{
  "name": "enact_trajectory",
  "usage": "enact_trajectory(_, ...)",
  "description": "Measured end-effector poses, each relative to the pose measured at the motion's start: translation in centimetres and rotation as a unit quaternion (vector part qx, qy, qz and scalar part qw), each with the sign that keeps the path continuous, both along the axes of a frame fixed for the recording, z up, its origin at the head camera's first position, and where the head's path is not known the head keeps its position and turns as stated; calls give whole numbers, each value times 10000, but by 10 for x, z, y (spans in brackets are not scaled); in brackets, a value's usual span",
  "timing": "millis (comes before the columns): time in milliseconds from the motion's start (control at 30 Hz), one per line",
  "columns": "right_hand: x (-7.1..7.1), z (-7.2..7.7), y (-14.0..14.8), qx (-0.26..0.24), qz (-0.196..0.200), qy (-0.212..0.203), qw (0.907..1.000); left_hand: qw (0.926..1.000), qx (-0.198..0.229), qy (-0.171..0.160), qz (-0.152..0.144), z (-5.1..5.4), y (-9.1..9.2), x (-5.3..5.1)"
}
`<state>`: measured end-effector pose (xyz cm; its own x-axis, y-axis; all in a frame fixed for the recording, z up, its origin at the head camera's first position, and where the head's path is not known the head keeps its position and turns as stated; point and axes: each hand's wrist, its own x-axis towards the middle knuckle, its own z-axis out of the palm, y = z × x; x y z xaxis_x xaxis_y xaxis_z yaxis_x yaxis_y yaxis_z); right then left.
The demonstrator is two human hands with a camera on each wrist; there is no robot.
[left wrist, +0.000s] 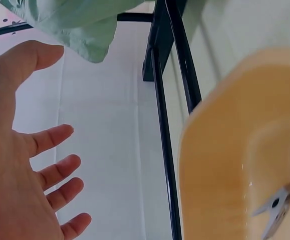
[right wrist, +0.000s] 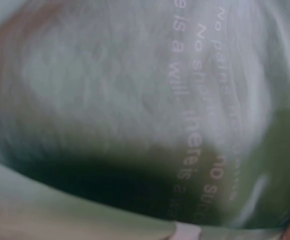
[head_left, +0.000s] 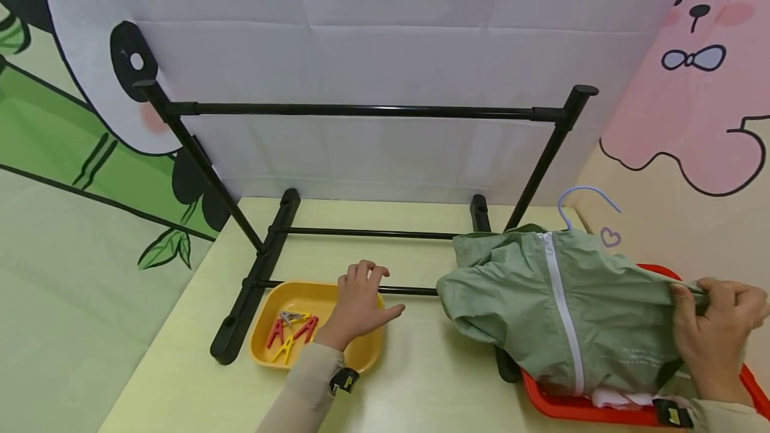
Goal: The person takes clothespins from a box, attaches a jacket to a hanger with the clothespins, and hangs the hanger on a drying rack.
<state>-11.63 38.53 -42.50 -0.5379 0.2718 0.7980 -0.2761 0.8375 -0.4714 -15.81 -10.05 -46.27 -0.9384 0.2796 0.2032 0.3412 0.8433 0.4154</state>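
Note:
A green zip jacket [head_left: 613, 313] hangs on a hanger [head_left: 586, 189] whose bluish hook sticks up from the collar. My right hand [head_left: 716, 333] pinches the jacket's edge at the far right, holding it above the red basket [head_left: 559, 406]. In the right wrist view the jacket [right wrist: 109, 100] with printed lettering fills the picture, and most of the hand is hidden. My left hand [head_left: 357, 306] reaches over the yellow tray [head_left: 260, 333] with fingers spread, holding nothing. The left wrist view shows the hand [left wrist: 14, 150] apart from the jacket and the tray.
A black garment rack [head_left: 361, 110] stands on the pale table [head_left: 180, 346], its top bar bare. Red, yellow and grey clothes pegs [head_left: 303, 329] lie in the yellow tray. Pinkish cloth [head_left: 619, 398] shows in the red basket. A cartoon-printed backdrop rises behind.

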Motion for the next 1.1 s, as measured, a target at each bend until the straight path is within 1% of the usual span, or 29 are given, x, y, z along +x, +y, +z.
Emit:
enact_trajectory(133,0,-1,1,69,1,-22,10000,9999,-23,-95,132,1,-7,0)
enact_trajectory(300,1,-2,1,91,-26,-108,9999,9991,-185,-205,324,-4,-17,-1)
enact_trajectory(400,1,-3,1,55,-67,-35,10000,9985,-217,-256,439,-6,-24,-2)
enact_trajectory(533,1,-4,0,83,-80,48,9999,9981,-253,-286,481,-6,-32,-1)
enact_trajectory(733,0,-2,2,137,-24,-76,9999,9962,-382,-489,604,-3,-44,-2)
enact_trajectory(1000,1,-3,1,51,-84,-225,9997,9932,-511,-718,767,-5,-60,0)
enact_trajectory(1100,0,-3,1,68,-60,-205,9997,9919,-564,-769,842,-7,-66,1)
